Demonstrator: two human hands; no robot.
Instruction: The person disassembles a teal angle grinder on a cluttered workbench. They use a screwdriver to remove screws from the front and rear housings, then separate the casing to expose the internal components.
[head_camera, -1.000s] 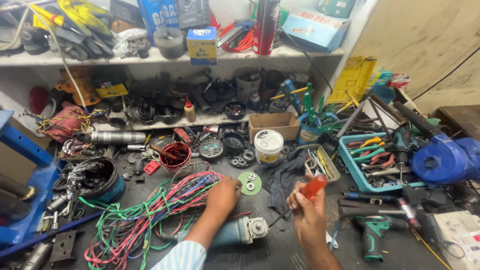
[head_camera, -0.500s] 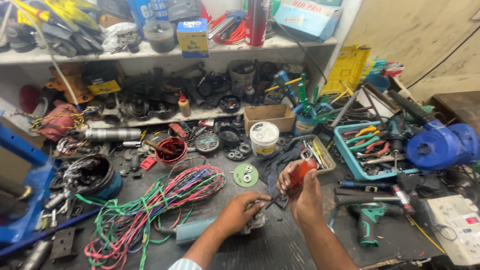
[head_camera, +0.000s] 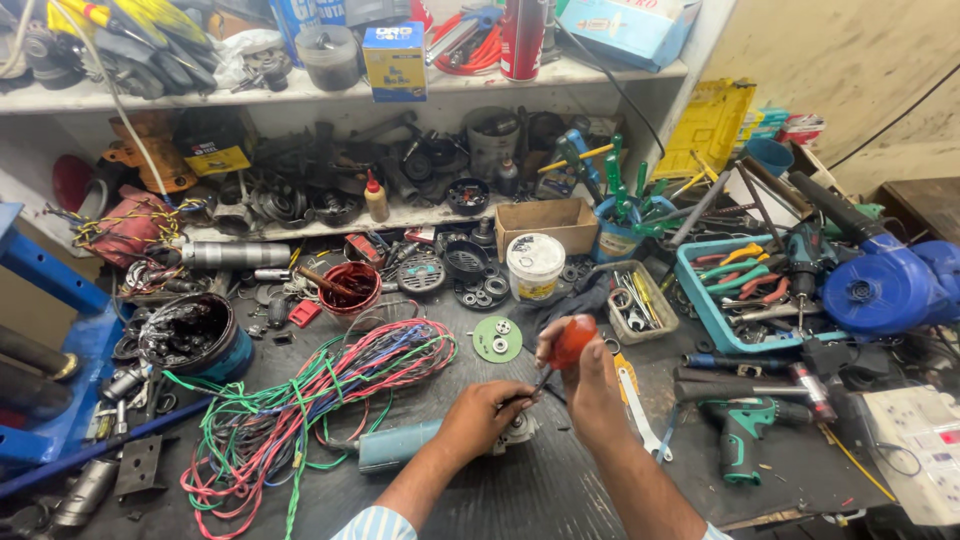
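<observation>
A teal angle grinder (head_camera: 400, 445) lies on the dark workbench (head_camera: 540, 490), its metal head under my left hand (head_camera: 485, 412), which grips that head. My right hand (head_camera: 590, 375) is closed around the orange handle of a screwdriver (head_camera: 570, 343). The screwdriver's shaft slants down toward the grinder head beside my left fingers. A green disc (head_camera: 497, 338) with small metal parts on it lies just behind my hands.
A tangle of red, green and blue wires (head_camera: 300, 410) lies left of the grinder. A white tub (head_camera: 535, 265), a cardboard box (head_camera: 545, 222), a teal tray of pliers (head_camera: 735, 290), a blue blower (head_camera: 885, 290) and a green drill (head_camera: 745, 430) crowd the right. Cluttered shelves rise behind.
My left hand moved from the grinder's body onto its head. My right hand brought the screwdriver down to the head. The view shifted slightly.
</observation>
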